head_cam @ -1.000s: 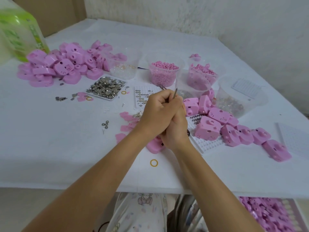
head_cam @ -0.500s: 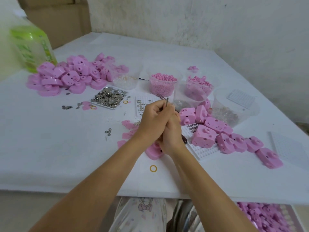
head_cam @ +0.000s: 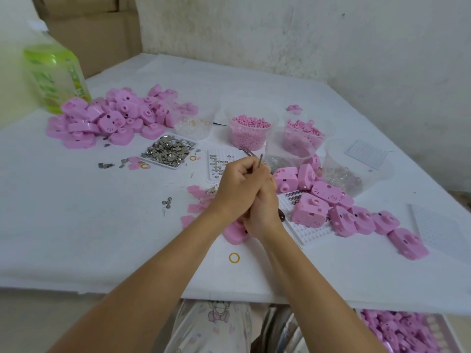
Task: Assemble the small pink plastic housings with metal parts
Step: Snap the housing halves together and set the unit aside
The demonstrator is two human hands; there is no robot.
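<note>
My left hand (head_cam: 239, 187) and my right hand (head_cam: 263, 212) are pressed together over the table's middle, both with curled fingers. My left hand lies on top and grips thin metal tweezers (head_cam: 248, 152) that stick out beyond its knuckles. A slim metal tool (head_cam: 260, 160) points up between the hands; its dark handle end (head_cam: 282, 215) shows beside my right wrist, and my right hand grips it. A pink housing (head_cam: 233, 234) lies on the table under my wrists, partly hidden. A tray of metal parts (head_cam: 169, 151) sits to the left.
A heap of pink housings (head_cam: 112, 118) lies at the back left by a green bottle (head_cam: 54, 75). More housings (head_cam: 339, 207) trail off to the right over a white grid tray (head_cam: 309, 231). Clear tubs (head_cam: 251, 132) stand behind the hands. A yellow ring (head_cam: 234, 257) lies near the front edge.
The view has tilted up and back, so the table sits lower in frame. My hands stay pressed together over the same pink housing, with only slight shifts of the tool tips.
</note>
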